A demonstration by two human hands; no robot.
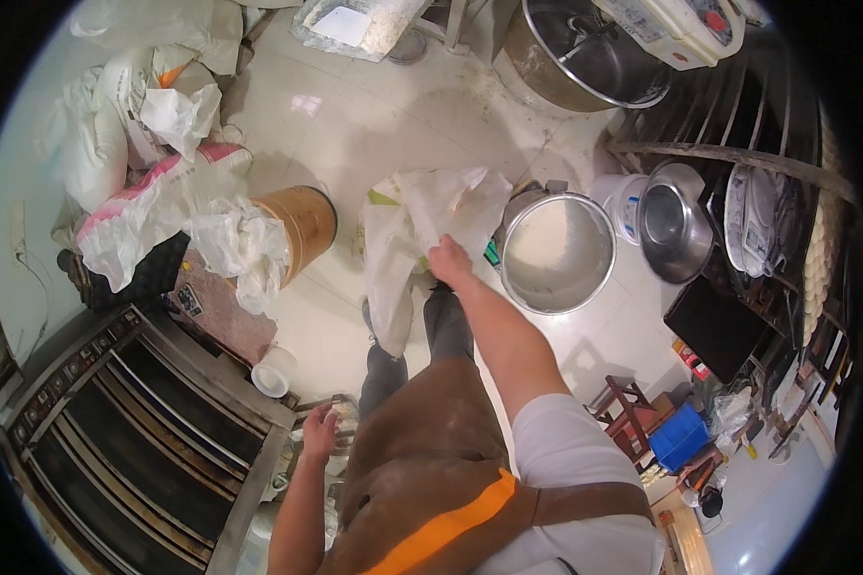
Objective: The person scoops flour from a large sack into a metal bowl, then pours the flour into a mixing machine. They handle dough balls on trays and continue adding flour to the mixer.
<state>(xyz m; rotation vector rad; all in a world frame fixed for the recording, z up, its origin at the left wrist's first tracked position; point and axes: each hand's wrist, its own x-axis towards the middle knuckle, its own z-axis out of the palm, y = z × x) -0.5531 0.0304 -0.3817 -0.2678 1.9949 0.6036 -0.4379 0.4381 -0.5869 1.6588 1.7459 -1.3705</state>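
Observation:
My right hand (451, 260) grips the edge of a limp white plastic sack (431, 208) with green print. The sack hangs in front of my legs, its lower end beside my shoes. Just right of it, a round metal pot (559, 251) stands on the floor with pale flour-like powder (539, 233) inside. My left hand (320, 430) hangs at my left side with its fingers loosely curled and apart, and nothing shows in it. It is nearest to a deck oven (144, 431).
Left stand a brown drum (309, 223) with plastic bags, full sacks (97, 144) and a white tub (273, 371). A large mixer bowl (582, 57) is at the top right. Right are a steel basin (672, 223), a tray rack (733, 154), a wooden stool (622, 410) and a blue bin (679, 436).

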